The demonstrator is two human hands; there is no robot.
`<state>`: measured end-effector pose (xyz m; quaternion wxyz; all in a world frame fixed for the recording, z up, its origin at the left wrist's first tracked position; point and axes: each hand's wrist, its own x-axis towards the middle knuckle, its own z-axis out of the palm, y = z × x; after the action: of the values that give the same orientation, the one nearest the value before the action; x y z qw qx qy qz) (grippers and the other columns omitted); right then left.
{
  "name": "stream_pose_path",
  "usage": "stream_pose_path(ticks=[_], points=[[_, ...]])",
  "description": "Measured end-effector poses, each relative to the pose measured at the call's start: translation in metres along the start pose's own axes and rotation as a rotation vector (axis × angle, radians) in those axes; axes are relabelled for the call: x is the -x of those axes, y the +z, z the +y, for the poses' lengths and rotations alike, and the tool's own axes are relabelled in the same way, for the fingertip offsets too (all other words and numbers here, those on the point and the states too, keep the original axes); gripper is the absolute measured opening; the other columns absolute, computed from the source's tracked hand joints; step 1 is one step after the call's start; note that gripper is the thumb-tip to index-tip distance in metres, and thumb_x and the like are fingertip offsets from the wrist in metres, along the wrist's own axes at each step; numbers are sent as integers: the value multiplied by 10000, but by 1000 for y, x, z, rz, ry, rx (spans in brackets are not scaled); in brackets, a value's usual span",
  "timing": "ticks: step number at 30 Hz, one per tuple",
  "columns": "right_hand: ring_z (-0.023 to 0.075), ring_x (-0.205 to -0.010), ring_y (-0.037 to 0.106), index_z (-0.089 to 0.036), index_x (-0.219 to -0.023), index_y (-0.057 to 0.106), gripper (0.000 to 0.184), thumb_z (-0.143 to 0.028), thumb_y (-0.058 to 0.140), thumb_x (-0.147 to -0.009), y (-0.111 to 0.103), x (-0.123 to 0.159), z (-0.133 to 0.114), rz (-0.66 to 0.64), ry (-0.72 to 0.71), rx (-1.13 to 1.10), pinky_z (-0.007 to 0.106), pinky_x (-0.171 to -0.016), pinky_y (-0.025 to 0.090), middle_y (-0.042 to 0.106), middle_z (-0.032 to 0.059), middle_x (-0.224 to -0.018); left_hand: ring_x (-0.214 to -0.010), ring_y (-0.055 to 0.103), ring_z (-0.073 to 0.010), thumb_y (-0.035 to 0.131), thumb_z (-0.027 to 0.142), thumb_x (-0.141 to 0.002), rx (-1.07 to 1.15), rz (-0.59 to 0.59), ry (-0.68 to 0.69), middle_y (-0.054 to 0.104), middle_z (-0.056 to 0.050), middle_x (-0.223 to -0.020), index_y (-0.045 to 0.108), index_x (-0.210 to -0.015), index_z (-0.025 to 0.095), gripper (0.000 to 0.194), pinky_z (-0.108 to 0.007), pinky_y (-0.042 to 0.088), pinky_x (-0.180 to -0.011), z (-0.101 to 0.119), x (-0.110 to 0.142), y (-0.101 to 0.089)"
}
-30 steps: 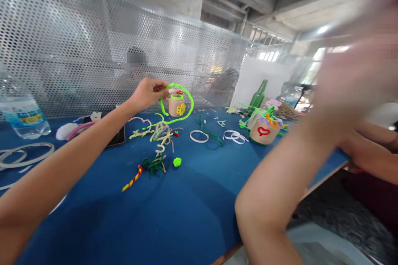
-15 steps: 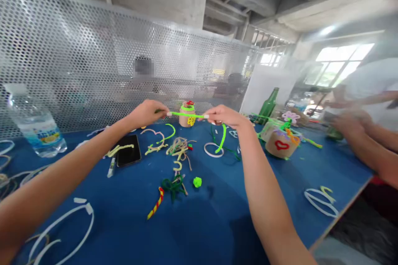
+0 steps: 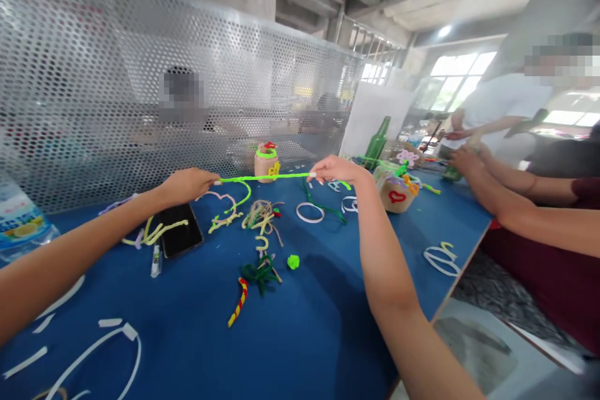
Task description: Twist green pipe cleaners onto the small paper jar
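A bright green pipe cleaner (image 3: 265, 177) is stretched nearly level between my two hands, above the blue table. My left hand (image 3: 194, 184) pinches its left end. Its other end is held in the fingertips of my right hand (image 3: 335, 170), and a short green piece shows just below that hand. Behind the pipe cleaner stands a twine-wrapped jar (image 3: 266, 167) with a green rim and a yellow flower. Below lie a tangle of twine (image 3: 260, 215), a dark green pipe-cleaner bundle (image 3: 260, 272), a green ball (image 3: 293, 262) and a red-and-yellow twisted piece (image 3: 239, 303).
A black phone (image 3: 180, 231) and a small tube (image 3: 156, 261) lie left, near a water bottle (image 3: 21, 219). At right are a heart-decorated jar (image 3: 396, 192), a green bottle (image 3: 377, 144) and white rings (image 3: 440, 261). Another person's hands (image 3: 469, 159) work at the right edge. A perforated metal screen (image 3: 140, 106) stands behind.
My hands have moved apart, the left one going left, so a longer stretch of green pipe cleaner shows between them. The view has turned to the right.
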<state>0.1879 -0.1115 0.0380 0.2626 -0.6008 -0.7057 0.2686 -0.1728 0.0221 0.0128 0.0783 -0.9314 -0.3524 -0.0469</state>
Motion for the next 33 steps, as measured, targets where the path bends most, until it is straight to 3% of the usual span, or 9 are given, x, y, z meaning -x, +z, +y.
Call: stream_pose_path(ticks=[5,9,12,15,19,24,27,30,33], points=[[67,-472,398,-114,-778,713,255,-332,642,-668,4,-7,34,26,30,-179,224,-465,256,557,-5,-542,-588,579,-168,376,345,-798,509,40,-90,605,-5,-613,514,-1140,195,398,-271,455,-620,9,22,-10],[57,-465,383,-106,-700,668,275,-369,680,-618,22,-17,73,73,44,-390,221,-461,254,535,-15,-536,-524,502,-111,486,410,-770,946,-2,-97,546,33,-577,553,-946,221,267,-235,427,-556,30,50,-31],[55,-462,381,-111,-678,640,295,-395,677,-607,33,-21,98,57,40,-432,220,-460,260,527,-16,-538,-538,522,-118,497,426,-768,1000,-34,-148,550,33,-561,565,-972,203,310,-247,444,-578,44,58,-42],[54,-442,375,-110,-674,637,290,-387,681,-600,37,-25,111,32,57,-466,222,-441,236,530,-9,-533,-546,556,-140,507,435,-758,846,-54,-217,581,20,-554,547,-1030,162,387,-258,462,-591,50,54,-43],[47,-417,350,-106,-672,653,245,-341,685,-610,39,-31,112,8,88,-468,222,-422,203,536,-2,-528,-513,530,-127,587,408,-705,769,100,-391,578,5,-524,616,-795,156,270,-222,408,-529,48,51,-37],[49,-436,364,-118,-725,672,192,-300,643,-675,46,-41,100,50,77,-427,215,-438,243,551,-8,-557,-479,440,-60,708,277,-651,1464,451,-565,483,38,-511,642,-737,159,161,-161,398,-468,41,60,-41],[53,-451,389,-129,-736,670,152,-266,631,-684,47,-45,88,89,61,-399,209,-454,273,575,-8,-576,-541,503,-74,709,244,-687,1627,530,-500,561,-15,-602,668,-704,152,102,-161,453,-483,43,65,-53],[66,-457,409,-124,-720,686,131,-234,644,-663,43,-43,76,74,60,-362,214,-457,288,595,7,-557,-688,603,-109,700,207,-721,1544,615,-327,675,-72,-841,719,-853,160,142,-163,488,-527,50,67,-66],[72,-468,419,-121,-701,696,133,-236,650,-653,40,-35,65,57,51,-331,218,-467,300,608,14,-559,-738,643,-128,671,188,-768,1393,781,-199,699,-73,-846,724,-875,152,125,-194,516,-592,54,63,-74]])
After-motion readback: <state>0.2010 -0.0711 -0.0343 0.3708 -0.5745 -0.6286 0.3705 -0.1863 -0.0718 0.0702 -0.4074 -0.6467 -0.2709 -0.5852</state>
